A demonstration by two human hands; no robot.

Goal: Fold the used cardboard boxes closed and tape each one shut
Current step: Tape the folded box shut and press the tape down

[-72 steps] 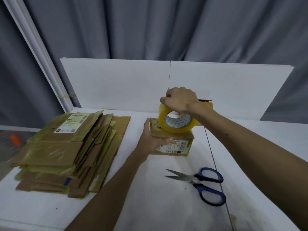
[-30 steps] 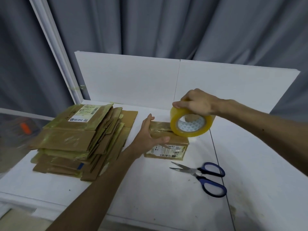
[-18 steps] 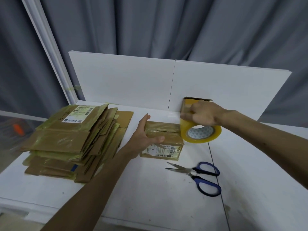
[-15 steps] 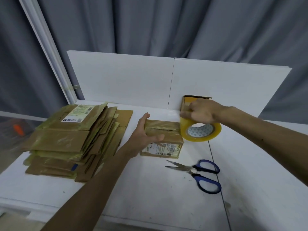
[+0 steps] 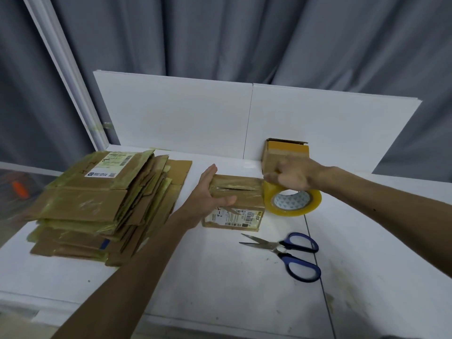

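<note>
Box [image 5: 236, 204] at table [image 5: 220, 277] centre, flaps folded shut. Left hand [image 5: 210, 194]: straight fingers flat against its left side, thumb across the top. Right hand [image 5: 293, 176] rests on the tape roll [image 5: 288, 212], just right of the box; blur hides whether its fingers grip.

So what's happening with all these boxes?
A person is taping up used boxes. The left hand steadies a small box on the white table, and the right hand holds a roll of tape resting beside it. Scissors lie nearby; flattened boxes wait in a pile.
</note>
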